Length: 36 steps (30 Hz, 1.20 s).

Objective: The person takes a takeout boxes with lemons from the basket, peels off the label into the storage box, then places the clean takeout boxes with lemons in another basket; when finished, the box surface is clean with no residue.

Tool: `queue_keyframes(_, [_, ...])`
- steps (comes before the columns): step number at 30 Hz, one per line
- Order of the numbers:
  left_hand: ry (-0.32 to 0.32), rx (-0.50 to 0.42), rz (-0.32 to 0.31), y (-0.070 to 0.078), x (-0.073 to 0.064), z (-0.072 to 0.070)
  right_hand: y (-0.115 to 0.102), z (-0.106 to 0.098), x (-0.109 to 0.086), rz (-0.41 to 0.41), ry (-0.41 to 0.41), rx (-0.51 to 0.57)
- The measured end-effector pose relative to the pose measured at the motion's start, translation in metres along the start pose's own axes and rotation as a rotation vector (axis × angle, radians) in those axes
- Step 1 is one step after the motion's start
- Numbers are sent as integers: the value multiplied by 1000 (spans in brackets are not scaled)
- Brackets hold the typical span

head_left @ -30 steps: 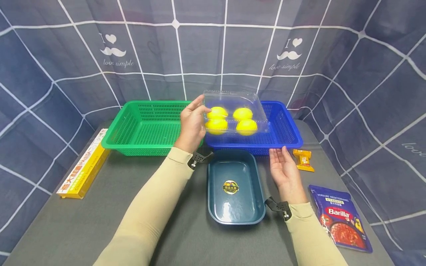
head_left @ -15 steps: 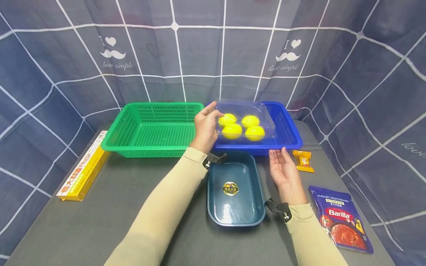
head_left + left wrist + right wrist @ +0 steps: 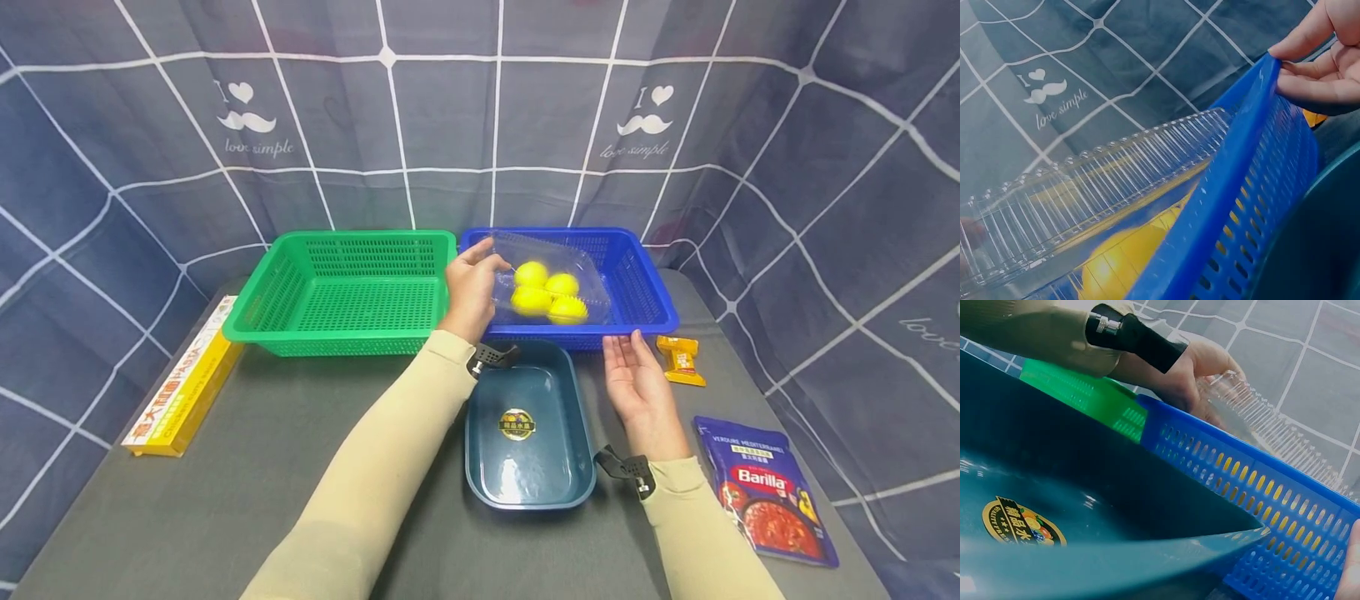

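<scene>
My left hand (image 3: 471,287) holds a clear plastic clamshell box (image 3: 588,260) by its left side. Several yellow lemons (image 3: 531,300) show inside it. The box is tilted, its right end lower, within the blue basket (image 3: 666,293). In the left wrist view, the ribbed box wall (image 3: 1141,156) and a lemon (image 3: 1119,265) sit behind the blue rim (image 3: 1229,169). My right hand (image 3: 641,387) pinches the basket's front rim near its right corner, thumb on top and fingers beneath, as the left wrist view shows.
A green basket (image 3: 352,343) stands left of the blue one. In front is a dark teal tray (image 3: 532,471) with a sticker. A yellow pasta box (image 3: 183,387) lies at far left. On the right lie a small orange packet (image 3: 681,361) and a purple Barilla pouch (image 3: 767,492).
My left hand has moved right and down with the clamshell box, lowering it into the blue basket. The lemons have shifted closer together. My right hand stays at the basket rim.
</scene>
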<state>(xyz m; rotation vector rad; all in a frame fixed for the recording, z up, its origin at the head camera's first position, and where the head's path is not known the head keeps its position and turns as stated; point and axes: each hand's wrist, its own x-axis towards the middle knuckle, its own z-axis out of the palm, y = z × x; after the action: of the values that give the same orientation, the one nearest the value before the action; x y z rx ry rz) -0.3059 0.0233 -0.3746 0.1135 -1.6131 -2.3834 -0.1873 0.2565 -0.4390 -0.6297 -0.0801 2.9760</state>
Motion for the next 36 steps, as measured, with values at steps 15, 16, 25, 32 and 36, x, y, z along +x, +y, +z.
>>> queue_keyframes(15, [-207, 263, -132, -8, 4, -3, 0, 3, -3, 9, 36, 12])
queue_keyframes(16, [-228, 298, -146, -7, 3, -3, 0, 3, -3, 11, 33, 12])
queue_keyframes(25, [-356, 513, -257, -2, 4, -10, 2, 1, -5, 13, 28, 6])
queue_keyframes(32, [-366, 775, -119, 0, 0, -8, 2, 1, -3, 11, 40, 4])
queue_keyframes(36, [-359, 835, -43, 6, -4, -3, 1, 1, -3, 9, 27, 5])
